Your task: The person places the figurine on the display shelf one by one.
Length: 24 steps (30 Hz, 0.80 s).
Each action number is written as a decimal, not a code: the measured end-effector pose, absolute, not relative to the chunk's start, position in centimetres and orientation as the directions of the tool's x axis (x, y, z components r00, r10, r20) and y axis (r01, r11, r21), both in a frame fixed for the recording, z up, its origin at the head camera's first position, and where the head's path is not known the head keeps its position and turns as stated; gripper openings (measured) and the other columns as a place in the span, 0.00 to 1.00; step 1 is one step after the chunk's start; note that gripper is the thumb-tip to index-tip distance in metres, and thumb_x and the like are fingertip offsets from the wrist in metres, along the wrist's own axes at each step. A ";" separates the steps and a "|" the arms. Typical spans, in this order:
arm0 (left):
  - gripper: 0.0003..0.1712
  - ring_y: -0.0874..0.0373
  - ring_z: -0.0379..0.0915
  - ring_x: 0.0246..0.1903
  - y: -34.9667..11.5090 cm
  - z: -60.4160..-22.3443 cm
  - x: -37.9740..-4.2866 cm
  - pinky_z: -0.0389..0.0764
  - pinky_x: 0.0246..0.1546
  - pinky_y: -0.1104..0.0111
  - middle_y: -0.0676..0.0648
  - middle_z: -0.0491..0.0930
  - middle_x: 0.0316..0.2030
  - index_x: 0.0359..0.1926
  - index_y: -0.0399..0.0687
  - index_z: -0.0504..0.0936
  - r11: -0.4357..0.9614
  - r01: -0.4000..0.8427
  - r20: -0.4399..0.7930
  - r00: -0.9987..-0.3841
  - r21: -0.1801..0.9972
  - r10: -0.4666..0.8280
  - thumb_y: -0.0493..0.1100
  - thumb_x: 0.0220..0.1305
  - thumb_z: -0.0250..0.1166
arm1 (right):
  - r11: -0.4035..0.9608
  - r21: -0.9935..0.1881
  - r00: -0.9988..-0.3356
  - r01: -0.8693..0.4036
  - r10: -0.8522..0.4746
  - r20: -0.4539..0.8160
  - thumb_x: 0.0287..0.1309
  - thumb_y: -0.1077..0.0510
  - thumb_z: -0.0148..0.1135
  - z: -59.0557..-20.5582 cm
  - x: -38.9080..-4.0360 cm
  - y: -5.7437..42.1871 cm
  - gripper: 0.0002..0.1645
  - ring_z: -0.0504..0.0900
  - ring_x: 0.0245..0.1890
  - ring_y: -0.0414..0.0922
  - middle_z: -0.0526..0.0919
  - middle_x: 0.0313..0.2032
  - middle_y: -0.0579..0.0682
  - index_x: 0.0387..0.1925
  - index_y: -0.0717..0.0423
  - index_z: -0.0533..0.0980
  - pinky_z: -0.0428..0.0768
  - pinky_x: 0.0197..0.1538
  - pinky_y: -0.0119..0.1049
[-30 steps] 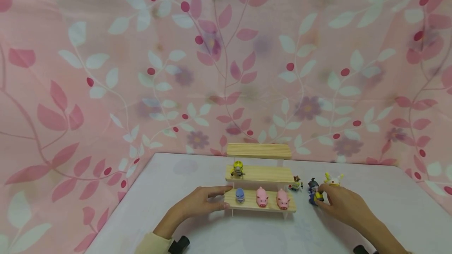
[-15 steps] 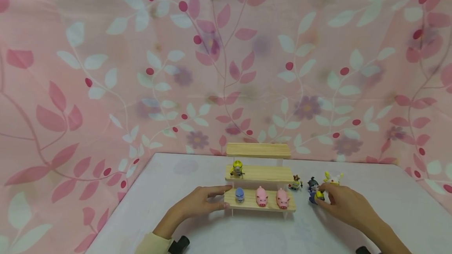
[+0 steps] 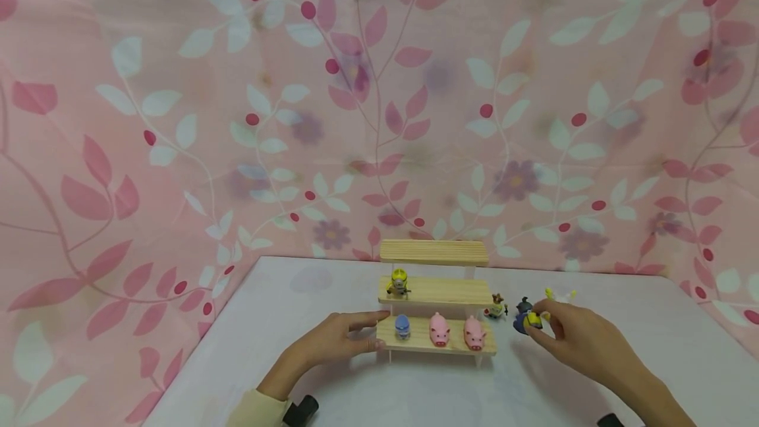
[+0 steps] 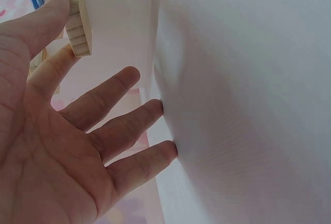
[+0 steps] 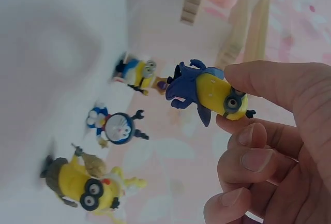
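My right hand [image 3: 584,341] pinches a minion figurine [image 5: 214,92] in a blue outfit between thumb and fingers. In the right wrist view the minion is tipped on its side, its single goggle toward my palm, apart from the other figurines. My left hand [image 3: 338,341] holds the left end of the lowest board of a wooden three-tier display shelf [image 3: 420,333], thumb on top and index finger below. Its other fingers spread out, tips at the white tabletop. On that board stand a small blue figurine [image 3: 402,327] and two pink pigs [image 3: 439,331].
A yellow-helmeted figurine [image 3: 399,283] stands on the middle board's left. Right of the shelf on the table [image 3: 332,282] are a small minion [image 5: 139,74], a Doraemon figurine [image 5: 119,128] and a brown-clad minion [image 5: 77,180]. A floral pink cloth [image 3: 379,117] hangs behind.
My right hand has raised the blue-clad minion a little off the table and tilted it, its blue part now swung toward the left. My left hand has stayed on the shelf.
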<state>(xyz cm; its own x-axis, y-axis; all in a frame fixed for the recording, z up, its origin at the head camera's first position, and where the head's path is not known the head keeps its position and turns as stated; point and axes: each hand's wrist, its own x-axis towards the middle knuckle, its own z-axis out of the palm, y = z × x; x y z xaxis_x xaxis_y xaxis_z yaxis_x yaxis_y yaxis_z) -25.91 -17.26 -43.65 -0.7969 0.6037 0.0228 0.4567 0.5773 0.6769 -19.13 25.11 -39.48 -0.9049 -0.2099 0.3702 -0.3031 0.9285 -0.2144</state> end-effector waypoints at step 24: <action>0.35 0.51 0.71 0.61 -17.2 -43.6 -26.0 0.70 0.59 0.46 0.51 0.73 0.64 0.70 0.63 0.71 0.577 0.453 0.018 -0.797 0.680 0.604 0.64 0.64 0.64 | 0.893 -0.204 -0.835 -0.400 -0.264 0.483 0.53 0.45 0.74 -36.0 -19.4 21.6 0.16 0.58 0.16 0.32 0.63 0.18 0.34 0.41 0.44 0.80 0.58 0.20 0.28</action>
<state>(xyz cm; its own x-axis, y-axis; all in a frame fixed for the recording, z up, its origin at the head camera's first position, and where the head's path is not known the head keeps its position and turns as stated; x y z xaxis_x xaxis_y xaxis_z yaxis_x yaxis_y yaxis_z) -25.96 -17.22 -43.62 -0.7970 0.6037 0.0182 0.4526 0.5772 0.6797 -19.35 21.60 -36.04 -0.8347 -0.2636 0.4835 -0.4004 0.8932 -0.2044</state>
